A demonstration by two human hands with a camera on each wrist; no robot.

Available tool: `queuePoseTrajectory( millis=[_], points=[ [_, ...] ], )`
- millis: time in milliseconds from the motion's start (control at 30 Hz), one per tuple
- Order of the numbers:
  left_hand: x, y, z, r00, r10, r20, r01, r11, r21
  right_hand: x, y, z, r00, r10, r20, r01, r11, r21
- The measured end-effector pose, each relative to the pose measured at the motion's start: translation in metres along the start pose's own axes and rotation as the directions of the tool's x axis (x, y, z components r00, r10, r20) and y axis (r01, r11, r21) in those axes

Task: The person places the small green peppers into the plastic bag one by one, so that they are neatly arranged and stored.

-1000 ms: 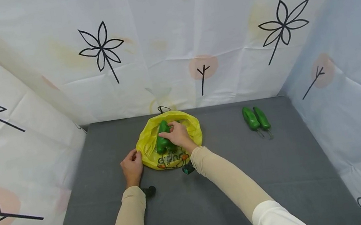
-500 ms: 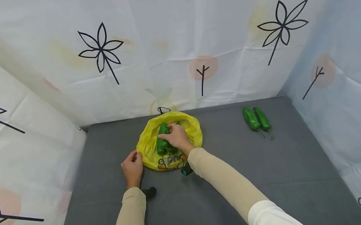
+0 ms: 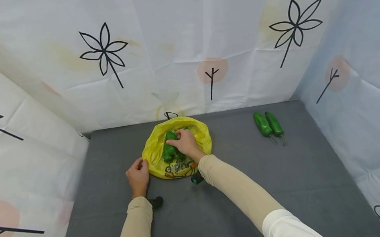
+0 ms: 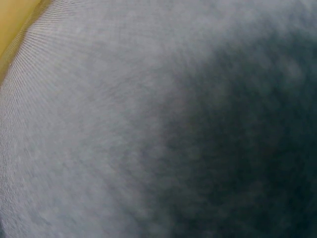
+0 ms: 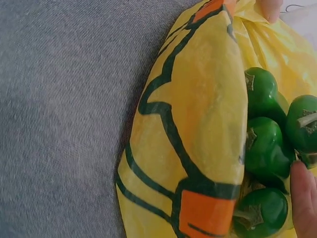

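A yellow plastic bag (image 3: 196, 127) with printed pictures lies with its mouth spread wide. Several green peppers are inside it. My left hand (image 3: 138, 177) pinches the bag's left rim between thumb and fingers. Reaching into the mouth, my right hand (image 3: 187, 143) holds a green pepper (image 3: 169, 149) with thumb and fingertips. The right wrist view shows other peppers (image 5: 267, 148) bunched with stem ends towards the camera, and a fingertip of that hand against them. In the left wrist view only a corner of the bag (image 4: 15, 20) shows, beside a dark blur.
Two long green peppers (image 3: 268, 123) lie side by side at the back right of the grey table (image 3: 232, 209). Patterned white cloth (image 3: 173, 48) stands along the back and both sides. Small dark wrist devices (image 3: 157, 202) sit below the hands.
The pepper under my right hand has shifted slightly nearer within the bag. Both hands stay almost in place, and the head view drifts a little.
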State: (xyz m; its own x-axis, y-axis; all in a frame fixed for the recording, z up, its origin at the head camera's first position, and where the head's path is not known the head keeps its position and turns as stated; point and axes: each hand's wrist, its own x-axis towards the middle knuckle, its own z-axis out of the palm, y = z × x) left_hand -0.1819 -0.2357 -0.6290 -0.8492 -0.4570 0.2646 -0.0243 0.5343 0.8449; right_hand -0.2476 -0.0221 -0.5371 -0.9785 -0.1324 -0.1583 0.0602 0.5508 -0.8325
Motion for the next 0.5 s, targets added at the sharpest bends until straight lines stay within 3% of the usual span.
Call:
queuePoseTrajectory(
  millis=[267,500],
  points=[
    [0.001,0.002,-0.002,1.0,-0.006,0.007,0.006,1.0,-0.009,-0.005,-0.006,-0.01,0.995,-0.098,-0.031,0.092,0.985,-0.146],
    [0.0,0.002,-0.002,1.0,-0.014,0.02,0.013,1.0,0.007,-0.01,-0.004,-0.022,0.975,-0.217,-0.051,0.192,0.933,-0.304]
  ],
)
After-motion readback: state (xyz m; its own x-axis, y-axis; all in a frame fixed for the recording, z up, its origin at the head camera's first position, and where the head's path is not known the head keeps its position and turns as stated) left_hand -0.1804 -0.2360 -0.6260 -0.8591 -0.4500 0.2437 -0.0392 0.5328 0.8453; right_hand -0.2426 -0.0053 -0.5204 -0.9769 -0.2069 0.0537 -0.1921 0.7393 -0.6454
